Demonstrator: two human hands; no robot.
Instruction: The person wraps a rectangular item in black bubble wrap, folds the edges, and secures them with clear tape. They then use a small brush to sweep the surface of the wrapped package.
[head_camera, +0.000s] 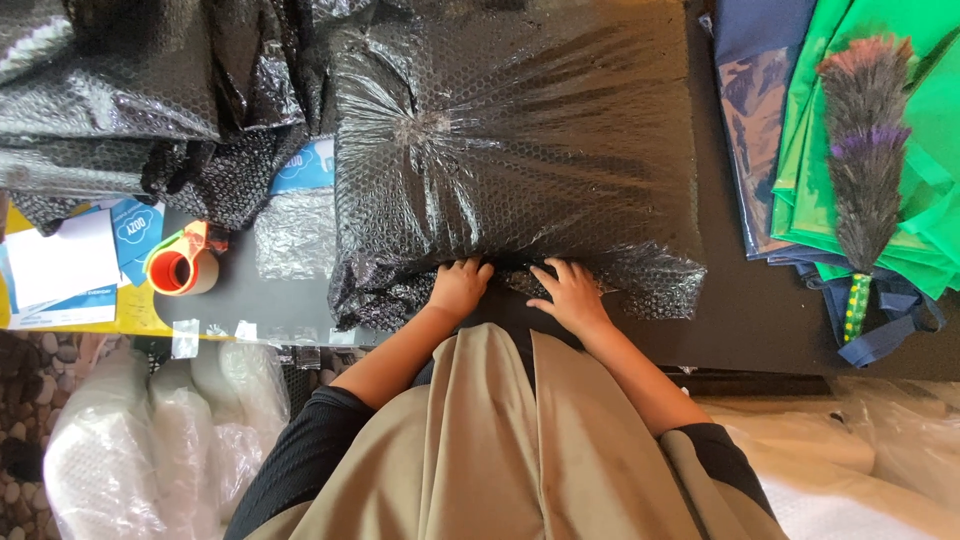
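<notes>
A large parcel wrapped in black bubble wrap (520, 150) lies on the dark table (760, 310) in front of me. Both my hands rest on its near edge, side by side. My left hand (459, 286) has its fingers curled down into the bunched wrap at the fold. My right hand (569, 291) lies just to the right, fingers spread and pressing on the wrap. Clear tape streaks run over the top of the parcel.
An orange tape dispenser (182, 266) stands at the left by white and blue papers (70, 265). More black bubble wrap (130, 90) is heaped at the far left. Folded green and blue bags (880, 130) with a feather duster (865, 150) lie at the right. White plastic bundles (150, 430) sit below.
</notes>
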